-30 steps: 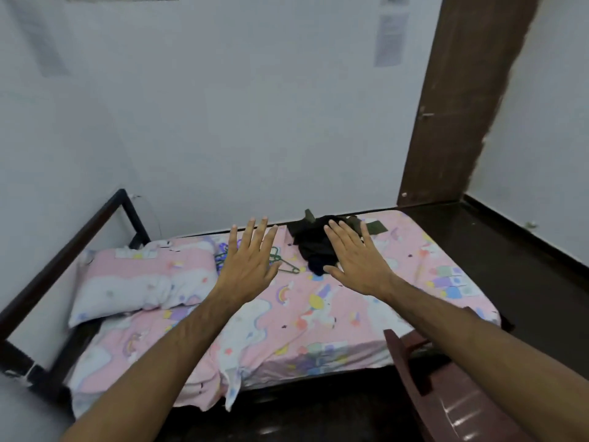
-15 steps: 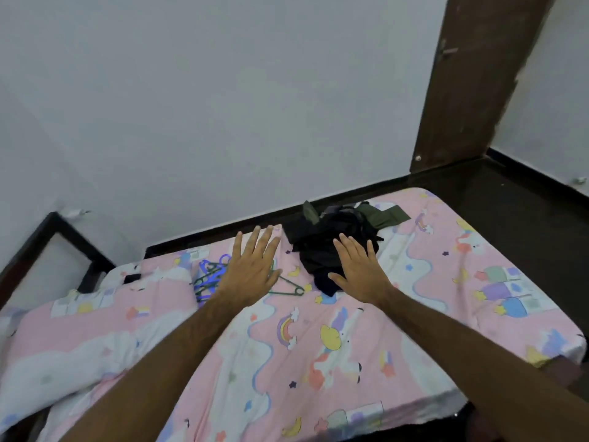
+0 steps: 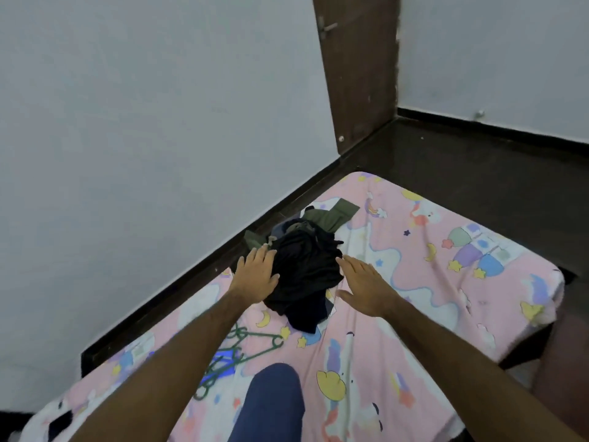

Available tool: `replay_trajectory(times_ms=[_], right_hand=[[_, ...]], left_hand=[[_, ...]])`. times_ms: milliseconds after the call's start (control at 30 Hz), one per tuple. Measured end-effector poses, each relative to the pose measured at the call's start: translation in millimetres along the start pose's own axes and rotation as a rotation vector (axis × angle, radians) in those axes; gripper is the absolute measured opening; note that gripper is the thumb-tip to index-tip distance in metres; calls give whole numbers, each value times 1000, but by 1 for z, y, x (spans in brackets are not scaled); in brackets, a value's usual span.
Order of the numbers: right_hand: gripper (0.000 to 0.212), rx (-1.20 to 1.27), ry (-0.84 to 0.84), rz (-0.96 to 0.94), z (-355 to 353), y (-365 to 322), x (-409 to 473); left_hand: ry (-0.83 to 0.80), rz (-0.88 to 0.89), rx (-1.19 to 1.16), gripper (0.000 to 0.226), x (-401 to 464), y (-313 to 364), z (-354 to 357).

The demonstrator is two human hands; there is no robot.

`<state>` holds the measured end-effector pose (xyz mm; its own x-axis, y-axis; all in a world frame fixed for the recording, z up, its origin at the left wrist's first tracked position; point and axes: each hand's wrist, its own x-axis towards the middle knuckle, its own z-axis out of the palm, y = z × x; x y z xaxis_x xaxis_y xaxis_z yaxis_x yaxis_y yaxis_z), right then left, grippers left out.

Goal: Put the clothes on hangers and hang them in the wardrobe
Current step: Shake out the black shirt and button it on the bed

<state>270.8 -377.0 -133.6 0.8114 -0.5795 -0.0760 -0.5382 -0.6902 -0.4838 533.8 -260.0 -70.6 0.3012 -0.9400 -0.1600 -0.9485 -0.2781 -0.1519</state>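
A bed with a pink cartoon-print sheet fills the lower right of the frame, running from the lower left up to a rounded corner at centre right. Pale walls stand behind it, a dark wooden door rises at the top centre, and dark floor spreads out at the upper right.

The pile of dark clothes lies in the middle of the frame, near the bed's wall-side edge. Its long axis runs from the lower centre toward the upper right, with an olive-green garment poking out at the far end toward the door.

The left hand rests with straight fingers against the pile's left side, gripping nothing. The right hand is flat and spread just right of the pile; its fingertips seem to reach the fabric, though motion blur makes contact uncertain.

A tangle of green and blue hangers lies on the sheet below the pile, partly hidden by the left forearm. A knee in blue trousers sits at the bottom centre. Bare sheet stretches to the right of the pile, up to the bed's right-hand edge.
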Motion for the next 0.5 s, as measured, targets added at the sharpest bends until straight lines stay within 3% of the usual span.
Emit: replay_trajectory(times_ms=[167, 333, 500], right_hand=[[70, 197, 20, 80, 68, 20, 41], [71, 252, 47, 117, 194, 27, 135], [78, 289, 66, 161, 316, 13, 226]], left_hand=[[-75, 12, -83, 65, 70, -23, 57], [-47, 55, -148, 65, 167, -81, 136], [-29, 77, -503, 70, 267, -119, 223]])
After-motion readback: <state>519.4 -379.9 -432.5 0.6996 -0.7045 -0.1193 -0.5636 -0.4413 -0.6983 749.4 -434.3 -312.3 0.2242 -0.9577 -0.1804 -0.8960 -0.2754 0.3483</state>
